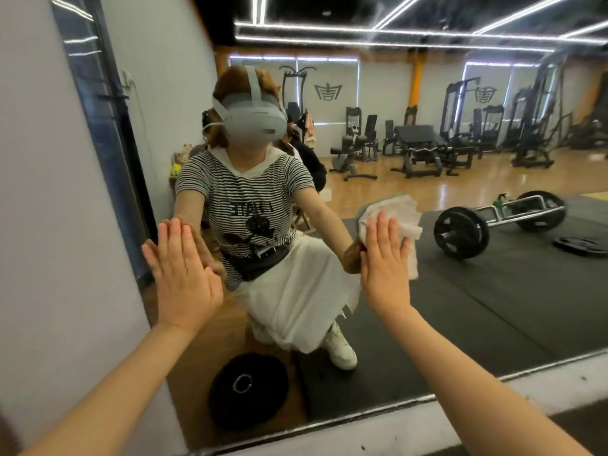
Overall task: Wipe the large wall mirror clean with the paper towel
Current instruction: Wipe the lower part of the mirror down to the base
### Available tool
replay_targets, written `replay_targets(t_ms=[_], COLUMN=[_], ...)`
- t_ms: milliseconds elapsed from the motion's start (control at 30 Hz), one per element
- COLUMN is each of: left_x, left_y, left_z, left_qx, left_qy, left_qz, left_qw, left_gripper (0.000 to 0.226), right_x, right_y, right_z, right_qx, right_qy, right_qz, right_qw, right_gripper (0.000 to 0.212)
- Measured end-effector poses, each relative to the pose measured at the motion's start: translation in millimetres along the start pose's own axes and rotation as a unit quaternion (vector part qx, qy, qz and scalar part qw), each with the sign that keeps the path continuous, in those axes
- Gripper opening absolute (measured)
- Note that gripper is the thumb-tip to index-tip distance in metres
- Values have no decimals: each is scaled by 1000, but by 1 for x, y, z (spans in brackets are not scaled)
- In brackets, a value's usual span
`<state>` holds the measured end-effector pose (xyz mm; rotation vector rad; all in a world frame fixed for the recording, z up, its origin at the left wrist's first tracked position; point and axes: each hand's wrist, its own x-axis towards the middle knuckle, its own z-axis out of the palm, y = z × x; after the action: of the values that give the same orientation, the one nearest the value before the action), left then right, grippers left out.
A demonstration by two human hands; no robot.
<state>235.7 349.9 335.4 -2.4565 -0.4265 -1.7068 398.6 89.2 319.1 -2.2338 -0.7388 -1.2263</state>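
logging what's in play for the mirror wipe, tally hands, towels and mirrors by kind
hands: 2, left hand flat on the glass, right hand pressing the towel
paper towel: 1, white, crumpled
wall mirror: 1
total: 4

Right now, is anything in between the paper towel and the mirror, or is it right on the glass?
Nothing visible stands between them. The right hand presses the paper towel flat against the mirror with straight fingers. The left hand lies bare on the glass near the mirror's left edge, well apart from the towel.
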Motion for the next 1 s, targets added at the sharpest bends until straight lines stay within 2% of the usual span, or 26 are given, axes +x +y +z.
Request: replay_targets(t_ms=[67,133,200,367,500,633,800,1000], left_x=[5,11,22,41,33,24,25,24], left_y=[42,90,124,145,151,151,152,153], left_z=[3,8,11,27,49,63,65,66], left_qx=[-28,-37,-40,32,50,85,100,127], left_qy=[-1,2,2,-15,-31,-21,3,7], left_qz=[26,130,185,207,220,207,199,189], left_qw=[999,991,982,978,974,974,975,974], left_gripper=[74,77,77,74,71,71,74,84], right_x=[1,1,1,10,13,15,16,16], right_y=[0,1,7,26,43,60,64,65], right_z=[-4,-9,-14,-20,-9,2,24,32], right_qx=[-5,-22,-43,-75,-92,-54,-19,14], right_qy=[-5,5,8,13,34,45,103,145], right_qz=[-7,-25,-54,-118,-165,-196,-215,-222], right_qw=[1000,999,998,990,981,978,971,964], right_gripper=[63,66,68,61,70,66,69,57])
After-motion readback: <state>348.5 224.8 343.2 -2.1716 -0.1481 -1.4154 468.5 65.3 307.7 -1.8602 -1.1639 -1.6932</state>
